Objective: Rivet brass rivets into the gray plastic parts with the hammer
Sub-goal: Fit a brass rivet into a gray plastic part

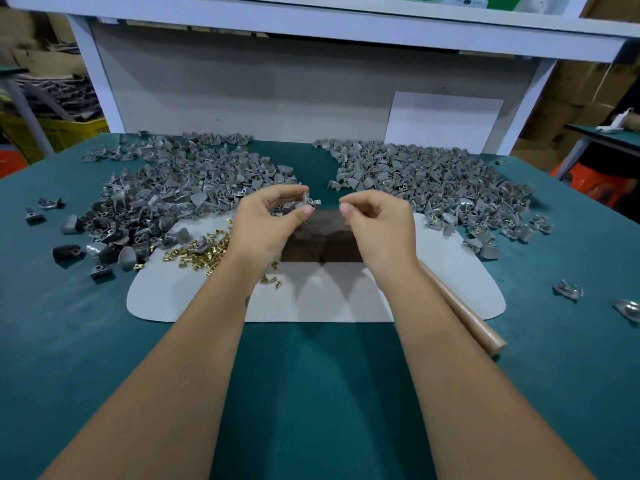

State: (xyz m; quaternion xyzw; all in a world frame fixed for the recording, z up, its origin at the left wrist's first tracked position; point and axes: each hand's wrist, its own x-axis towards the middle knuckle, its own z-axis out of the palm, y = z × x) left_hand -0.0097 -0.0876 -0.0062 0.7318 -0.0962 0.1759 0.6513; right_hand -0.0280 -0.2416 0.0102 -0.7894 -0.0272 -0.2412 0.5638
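Gray plastic part [309, 201] pinched between thumb and curled fingers of the left hand [268, 220], raised above a dark wooden block [320, 242]. Right hand [375, 221] just beside, fingertips pressed together, perhaps on a rivet too small to make out. Brass rivets [202, 252] scattered on a white mat [311, 299] left of the block. Wooden hammer handle [460, 308] lying right, head hidden. Heaps of gray parts [180, 188] behind, on the green table [311, 393].

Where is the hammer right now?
Its wooden handle lies on the table's right side, beside the right forearm, crossing the white mat; its head is hidden.
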